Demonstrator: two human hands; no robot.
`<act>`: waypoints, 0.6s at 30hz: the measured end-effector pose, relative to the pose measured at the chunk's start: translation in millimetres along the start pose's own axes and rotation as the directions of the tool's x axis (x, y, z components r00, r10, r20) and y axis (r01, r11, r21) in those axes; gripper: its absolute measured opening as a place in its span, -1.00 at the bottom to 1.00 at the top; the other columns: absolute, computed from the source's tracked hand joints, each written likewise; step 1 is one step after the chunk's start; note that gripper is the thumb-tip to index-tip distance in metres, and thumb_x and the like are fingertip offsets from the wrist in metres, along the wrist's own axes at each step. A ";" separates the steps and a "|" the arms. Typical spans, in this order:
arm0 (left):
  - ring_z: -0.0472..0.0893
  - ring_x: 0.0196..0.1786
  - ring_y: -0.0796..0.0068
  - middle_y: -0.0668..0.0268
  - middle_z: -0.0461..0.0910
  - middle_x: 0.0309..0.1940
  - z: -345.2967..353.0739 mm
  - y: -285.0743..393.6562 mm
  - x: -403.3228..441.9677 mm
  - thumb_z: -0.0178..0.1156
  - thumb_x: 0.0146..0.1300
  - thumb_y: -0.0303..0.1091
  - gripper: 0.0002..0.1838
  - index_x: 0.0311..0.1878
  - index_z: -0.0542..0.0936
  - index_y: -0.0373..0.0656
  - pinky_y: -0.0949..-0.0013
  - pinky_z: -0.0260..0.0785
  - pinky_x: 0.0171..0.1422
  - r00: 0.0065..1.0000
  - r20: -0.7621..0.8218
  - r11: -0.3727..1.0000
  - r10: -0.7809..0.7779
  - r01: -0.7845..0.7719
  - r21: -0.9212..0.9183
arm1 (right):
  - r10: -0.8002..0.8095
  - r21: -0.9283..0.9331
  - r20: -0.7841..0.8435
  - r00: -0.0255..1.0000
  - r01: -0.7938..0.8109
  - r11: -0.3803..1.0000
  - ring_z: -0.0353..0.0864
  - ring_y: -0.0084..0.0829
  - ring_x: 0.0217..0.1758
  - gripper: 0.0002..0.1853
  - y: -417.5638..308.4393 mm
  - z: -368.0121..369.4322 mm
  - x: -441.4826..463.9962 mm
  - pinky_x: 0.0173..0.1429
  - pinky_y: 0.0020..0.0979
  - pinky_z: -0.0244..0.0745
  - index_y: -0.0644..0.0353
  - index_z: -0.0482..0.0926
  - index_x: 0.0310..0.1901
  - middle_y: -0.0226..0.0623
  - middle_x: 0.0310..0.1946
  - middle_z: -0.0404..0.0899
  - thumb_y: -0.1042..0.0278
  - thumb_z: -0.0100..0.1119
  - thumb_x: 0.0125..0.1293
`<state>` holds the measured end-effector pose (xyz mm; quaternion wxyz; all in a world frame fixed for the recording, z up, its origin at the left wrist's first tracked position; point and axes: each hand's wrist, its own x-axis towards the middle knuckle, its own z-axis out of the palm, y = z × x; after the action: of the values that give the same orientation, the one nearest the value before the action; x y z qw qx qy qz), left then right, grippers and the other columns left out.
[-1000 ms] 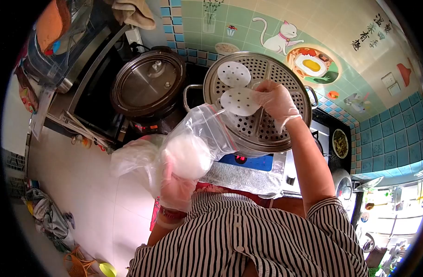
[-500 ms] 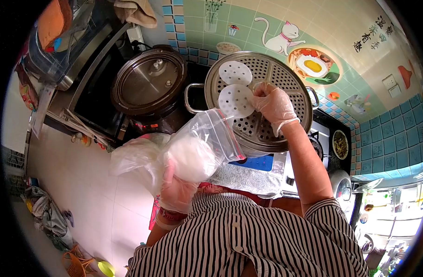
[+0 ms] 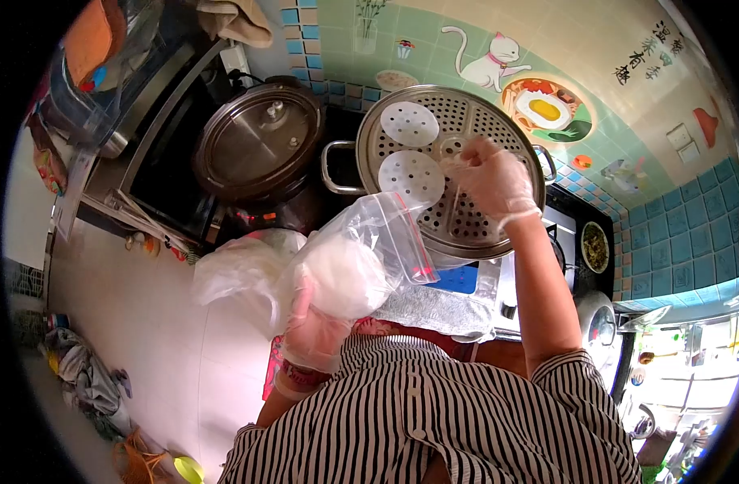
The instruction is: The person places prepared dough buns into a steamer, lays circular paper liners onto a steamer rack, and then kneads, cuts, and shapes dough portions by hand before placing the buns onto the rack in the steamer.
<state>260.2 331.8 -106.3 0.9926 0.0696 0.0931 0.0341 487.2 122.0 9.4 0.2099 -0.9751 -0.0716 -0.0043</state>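
Note:
My left hand (image 3: 313, 327), in a clear plastic glove, grips a clear zip-lock bag (image 3: 349, 274) with a stack of round white paper inside. The bag's open end points right, toward the steamer. Two round perforated steamer liners (image 3: 411, 179) lie on the metal steamer tray (image 3: 466, 218), one behind the other on its left side. Over the right half of the tray is my gloved right hand (image 3: 494, 181), fingers curled together, apart from the liners. Its fingertips are slightly blurred, and whether anything is between them is hidden.
A dark cooker with a glass lid (image 3: 260, 145) stands left of the steamer. Crumpled plastic (image 3: 244, 270) hangs beside my left hand. A grey towel (image 3: 434, 310) lies along the front edge. At right, a bowl of green food (image 3: 595, 248) sits near the stove.
My right hand has moved right, away from the nearer liner, which stays on the tray. The zip-lock bag in my left hand has shifted slightly right.

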 end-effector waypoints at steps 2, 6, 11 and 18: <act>0.17 0.64 0.02 0.13 0.18 0.62 -3.9 -0.9 -0.6 0.10 0.55 -0.06 -0.28 0.64 0.12 -0.08 -0.27 -0.01 0.69 1.000 0.005 0.999 -0.002 0.001 0.034 | -0.140 0.269 -0.130 0.982 0.171 0.948 0.73 -0.37 -0.28 -0.72 -3.6 -11.8 -21.0 -0.16 -0.35 0.56 0.15 0.69 -0.18 -0.26 -0.39 0.69 0.13 0.42 0.23; 0.16 0.65 0.08 0.12 0.15 0.63 1.3 -4.9 -1.2 0.11 0.55 -0.19 -0.29 0.64 0.09 -0.13 -0.19 -0.01 0.72 1.000 -0.020 0.998 -0.004 0.005 0.063 | -0.399 0.741 0.345 0.850 0.014 0.671 0.69 -0.64 -0.18 -0.91 -28.1 -38.0 -87.2 -0.08 -0.51 0.59 0.26 0.74 -0.16 -0.40 -0.27 0.75 0.55 0.36 0.32; 0.22 0.62 0.12 0.14 0.19 0.60 14.6 -10.6 0.7 0.20 0.50 -0.20 -0.23 0.65 0.10 -0.09 -0.15 0.12 0.68 0.999 -0.036 0.970 -0.016 0.025 0.241 | -0.367 0.659 0.288 0.884 0.095 0.746 0.55 -0.72 -0.33 -0.87 -23.4 -4.5 -102.1 -0.25 -0.60 0.47 0.31 0.75 -0.09 -0.48 -0.36 0.67 0.53 0.39 0.35; 0.31 0.57 0.16 0.16 0.28 0.55 30.2 -19.6 6.6 0.34 0.40 -0.17 -0.08 0.67 0.05 -0.07 -0.07 0.17 0.65 0.990 0.136 0.939 0.049 -0.092 0.332 | -0.277 0.413 0.377 0.884 0.108 0.904 0.37 -0.69 -0.42 -0.72 -34.7 -12.8 -107.0 -0.35 -0.49 0.34 0.28 0.68 -0.25 -0.54 -0.50 0.47 0.30 0.58 0.15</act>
<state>273.5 309.0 -80.9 0.9680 0.2440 0.0324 0.0489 376.6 133.3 31.1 0.3726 -0.8802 -0.2136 0.2018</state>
